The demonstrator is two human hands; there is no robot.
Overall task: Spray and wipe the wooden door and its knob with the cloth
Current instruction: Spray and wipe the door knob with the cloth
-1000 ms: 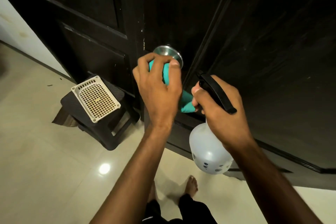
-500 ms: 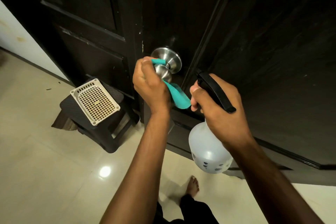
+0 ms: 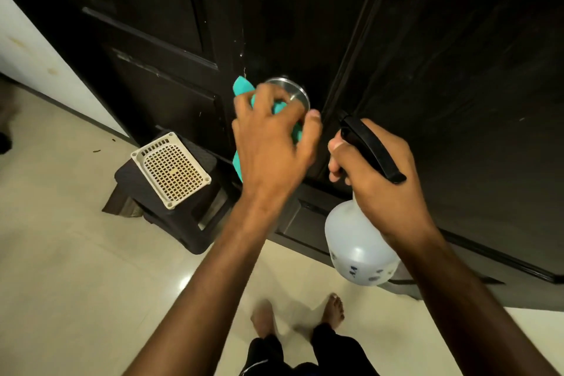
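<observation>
Nearest the camera, two bare feet [image 3: 332, 308] and dark trouser legs stand on the pale tiled floor [image 3: 76, 268], in front of the door and below the knob.

Above them the right hand [image 3: 378, 180] is curled round the neck of a white spray bottle [image 3: 358, 247], its black trigger lever [image 3: 370, 146] running over the knuckles. The bottle hangs below and to the right of the knob, much where it was half a second ago. Small dark marks dot the bottle's lower body; they are too blurred to read as writing.

The left hand [image 3: 271, 143] has changed most. Half a second ago it was drawn back to the left of the knob, which showed in full with the cloth trailing under it; now the hand sits over the knob with fingers spread and bent, pressing the teal cloth [image 3: 242, 88] against it. The cloth sticks out above the fingers to the knob's left and hangs below the palm. The hand is motion-blurred.

Only the upper rim of the steel knob [image 3: 290, 90] shows beyond the fingers, mounted on the dark wooden door [image 3: 427, 55] near its edge.

Down and to the left of the knob, a cream perforated basket [image 3: 171, 169] lies tilted on a dark low stool [image 3: 183, 223] against the door.
</observation>
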